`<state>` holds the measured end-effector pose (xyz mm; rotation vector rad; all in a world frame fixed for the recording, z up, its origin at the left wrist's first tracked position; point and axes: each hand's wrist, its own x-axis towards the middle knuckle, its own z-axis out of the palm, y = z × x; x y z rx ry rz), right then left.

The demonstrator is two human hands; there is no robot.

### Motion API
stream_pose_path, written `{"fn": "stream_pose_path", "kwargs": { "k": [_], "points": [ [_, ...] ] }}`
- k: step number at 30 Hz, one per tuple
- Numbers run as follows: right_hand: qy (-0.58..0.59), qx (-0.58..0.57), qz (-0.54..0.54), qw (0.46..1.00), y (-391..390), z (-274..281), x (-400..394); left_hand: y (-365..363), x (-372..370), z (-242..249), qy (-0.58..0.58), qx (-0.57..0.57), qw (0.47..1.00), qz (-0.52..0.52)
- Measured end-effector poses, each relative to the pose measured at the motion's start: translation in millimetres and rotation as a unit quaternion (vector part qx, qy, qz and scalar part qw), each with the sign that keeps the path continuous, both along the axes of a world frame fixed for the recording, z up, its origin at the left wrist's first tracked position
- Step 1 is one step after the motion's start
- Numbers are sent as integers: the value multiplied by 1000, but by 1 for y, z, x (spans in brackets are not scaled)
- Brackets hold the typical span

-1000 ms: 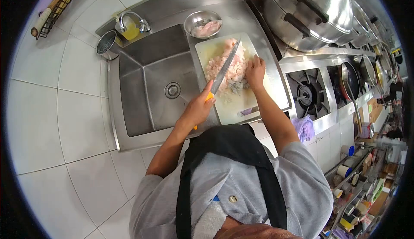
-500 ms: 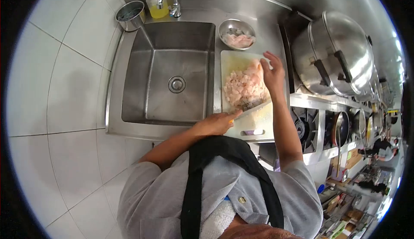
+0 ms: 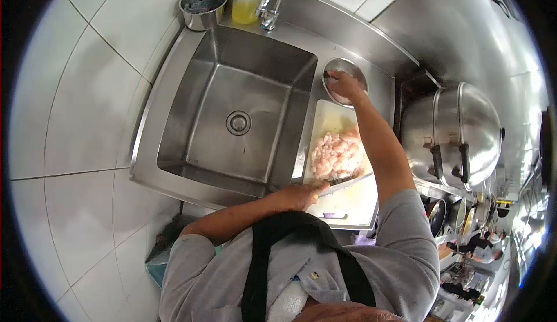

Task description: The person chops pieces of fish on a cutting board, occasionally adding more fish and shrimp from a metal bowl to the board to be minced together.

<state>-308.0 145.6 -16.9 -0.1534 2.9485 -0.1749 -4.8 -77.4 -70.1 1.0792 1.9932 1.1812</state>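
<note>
My left hand (image 3: 301,196) is closed round the handle of a knife (image 3: 348,184), at the near side of the cutting board (image 3: 320,113). The blade lies across the board, along the near edge of a heap of chopped pale pink meat (image 3: 336,155). Over the small metal bowl (image 3: 364,78) at the board's far end, my right hand (image 3: 344,85) reaches in with its fingers drawn together. Some pale pink meat shows beneath it; what the fingertips hold is hidden.
The steel sink (image 3: 261,130) lies left of the board. Behind it are a metal pot (image 3: 203,20), a soap bottle (image 3: 246,5) and the faucet (image 3: 268,9). A large lidded pot (image 3: 449,130) stands at the right, beside pans on a stove. People appear far off at lower right.
My right hand has left the side of the meat heap and moved away from me into the small bowl. My left hand still holds the knife. The camera view has turned and shifted.
</note>
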Motion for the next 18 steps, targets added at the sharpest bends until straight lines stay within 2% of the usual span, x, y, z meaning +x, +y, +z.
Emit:
{"fn": "stream_pose_path", "kwargs": {
  "k": [2, 8, 11, 12, 15, 16, 18],
  "points": [
    [-7, 38, 17, 999, -7, 8, -2, -4, -6, 13, -17, -9, 1000, -16],
    [-15, -19, -36, 999, 5, -22, -25, 2, -12, 13, -64, -41, 996, -49],
    [-55, -110, -42, 991, 30, -7, -34, 9, -4, -16, -61, -9, 998, -34],
    [-43, -146, -26, 988, 36, -5, -32, 8, -5, -10, -62, 7, 998, -27],
    [-79, -28, 88, 993, 45, -11, -6, 7, -12, 11, -108, -52, 992, -51],
    [4, -62, 90, 994, 44, -25, 12, 7, -10, 8, -96, -37, 994, -48],
    [-15, -62, 23, 998, 45, -43, 9, 6, -8, 2, -67, -10, 997, -38]
  ]
}}
